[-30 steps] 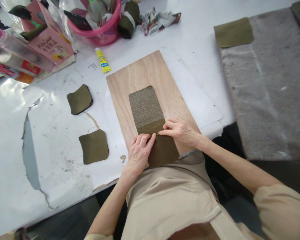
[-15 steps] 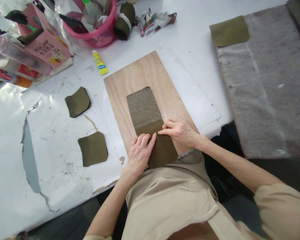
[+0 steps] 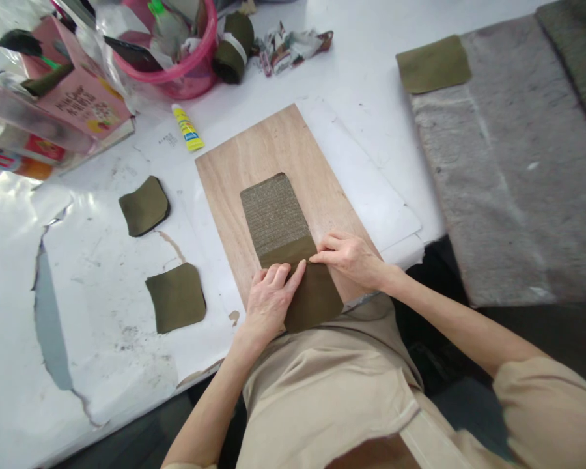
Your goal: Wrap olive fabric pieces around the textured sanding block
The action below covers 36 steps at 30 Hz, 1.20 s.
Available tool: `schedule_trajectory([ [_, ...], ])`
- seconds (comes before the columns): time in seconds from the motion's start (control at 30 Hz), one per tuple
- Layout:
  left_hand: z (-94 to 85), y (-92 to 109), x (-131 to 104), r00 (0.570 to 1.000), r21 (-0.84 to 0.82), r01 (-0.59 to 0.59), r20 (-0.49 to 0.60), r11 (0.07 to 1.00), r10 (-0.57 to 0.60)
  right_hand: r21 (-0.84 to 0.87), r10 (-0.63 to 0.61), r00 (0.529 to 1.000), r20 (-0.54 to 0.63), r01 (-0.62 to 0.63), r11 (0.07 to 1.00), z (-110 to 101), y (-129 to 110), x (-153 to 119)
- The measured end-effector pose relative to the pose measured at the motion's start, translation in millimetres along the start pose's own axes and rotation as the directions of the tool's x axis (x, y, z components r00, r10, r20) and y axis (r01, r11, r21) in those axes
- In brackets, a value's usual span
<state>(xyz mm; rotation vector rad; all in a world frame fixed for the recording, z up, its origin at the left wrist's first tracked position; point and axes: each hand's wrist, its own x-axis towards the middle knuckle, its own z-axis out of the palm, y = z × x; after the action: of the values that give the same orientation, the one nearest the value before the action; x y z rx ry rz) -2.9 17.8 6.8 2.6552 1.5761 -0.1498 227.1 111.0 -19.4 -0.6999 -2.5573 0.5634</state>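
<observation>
As my fingertips meet at a crosswise edge on the smooth olive piece [image 3: 317,301], my left hand [image 3: 268,296] lies along its left side, that grip open and pressing from above. My right hand [image 3: 346,259] touches the same edge with bent fingers; I cannot tell whether that grip pinches or only presses. The piece lies on a rectangular board [image 3: 325,179] of pale, grained wood, meeting a speckled, ridged panel [image 3: 276,212] with rounded corners. Leftward, two curved-edged olive patches [image 3: 176,298] rest on the scuffed white surface [image 3: 102,286]; rightward spreads rough, felt-like grey cloth [image 3: 508,176].
</observation>
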Motion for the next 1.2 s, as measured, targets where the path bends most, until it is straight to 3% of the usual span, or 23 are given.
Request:
schedule_trajectory([
  [0.43,-4.8,2,9,1.000,-0.023,-0.016,-0.007,1.000,0.016,-0.042,0.002,1.000,-0.029,-0.003,0.999,-3,1,-3],
  [0.7,-13.3,3,16,0.996,-0.018,-0.029,0.089,0.999,0.030,-0.097,-0.020,0.999,-0.031,0.017,0.995,-3,3,-6],
  [1.2,-9.1,2,16,0.996,-0.019,-0.035,0.078,0.999,0.036,-0.165,-0.014,1.000,-0.028,0.010,0.986,-3,1,-6],
])
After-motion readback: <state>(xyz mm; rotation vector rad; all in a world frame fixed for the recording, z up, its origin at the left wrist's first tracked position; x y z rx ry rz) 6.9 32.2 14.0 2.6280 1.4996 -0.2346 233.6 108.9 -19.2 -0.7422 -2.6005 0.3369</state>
